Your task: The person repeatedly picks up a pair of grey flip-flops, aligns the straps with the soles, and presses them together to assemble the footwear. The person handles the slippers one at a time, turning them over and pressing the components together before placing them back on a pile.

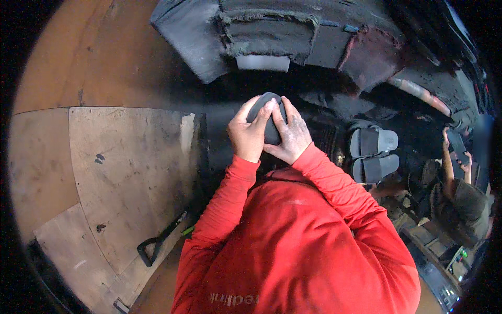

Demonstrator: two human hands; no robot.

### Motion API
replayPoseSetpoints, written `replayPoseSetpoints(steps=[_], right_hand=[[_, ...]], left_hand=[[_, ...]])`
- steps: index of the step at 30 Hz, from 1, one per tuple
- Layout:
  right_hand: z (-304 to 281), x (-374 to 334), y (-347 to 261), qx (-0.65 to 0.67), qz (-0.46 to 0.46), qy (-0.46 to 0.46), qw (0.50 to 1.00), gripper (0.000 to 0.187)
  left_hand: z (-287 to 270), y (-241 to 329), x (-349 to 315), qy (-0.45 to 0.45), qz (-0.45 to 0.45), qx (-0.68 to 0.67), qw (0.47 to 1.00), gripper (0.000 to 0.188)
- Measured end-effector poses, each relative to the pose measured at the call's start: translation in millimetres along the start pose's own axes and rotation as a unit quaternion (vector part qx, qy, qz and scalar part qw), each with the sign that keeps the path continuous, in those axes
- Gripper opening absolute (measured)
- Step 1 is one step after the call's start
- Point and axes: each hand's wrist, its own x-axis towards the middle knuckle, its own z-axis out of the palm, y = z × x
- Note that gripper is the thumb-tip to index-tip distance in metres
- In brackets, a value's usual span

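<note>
Both hands are wrapped round a dark grey, round-ended flat piece (272, 137) like a slipper sole, held up in front of my chest. My left hand (248, 131) grips its left edge, the thumb lying over its face. On the opposite edge is my right hand (293, 133), its thumb low and its fingers around the side; pale dust coats its back. The two hands meet near the top of the piece. Its underside and far end are hidden from me. A pair of grey slide sandals (387, 140) with black straps sits to the right.
Worn plywood panels (125, 172) fill the left side, with a black D-shaped handle (149, 252) near them. Dusty dark cloths (272, 34) and a reddish rag (370, 57) lie across the far side. At far right another person (457, 204) holds a dark flat piece.
</note>
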Motion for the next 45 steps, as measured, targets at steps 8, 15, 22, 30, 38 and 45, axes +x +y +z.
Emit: replayPoseSetpoints(steps=[8,15,22,30,38,45], right_hand=[[28.1,32.6,30.8,0.144,-0.065,0.014,0.987,0.097],[15.4,49.1,30.0,0.157,-0.039,-0.061,0.985,0.088],[1.7,51.1,22.3,0.194,-0.04,-0.076,0.977,0.087],[-0.8,52.1,17.1,0.121,-0.104,-0.062,0.985,0.084],[-5.5,60.1,18.5,0.187,0.07,-0.148,0.969,0.05],[-8.1,57.1,32.8,0.035,0.03,-0.205,0.978,0.082]], left_hand=[[0.5,-3.0,30.7,-0.018,0.055,0.113,0.992,0.047],[12.3,6.2,47.6,-0.008,0.056,0.156,0.986,0.034],[7.4,21.7,45.9,-0.019,0.025,0.184,0.982,0.033],[3.3,22.7,37.6,0.026,0.038,0.153,0.987,0.03],[13.7,4.8,62.9,-0.031,-0.076,0.306,0.948,0.04],[24.0,-19.0,44.6,0.026,-0.059,-0.004,0.998,0.031]])
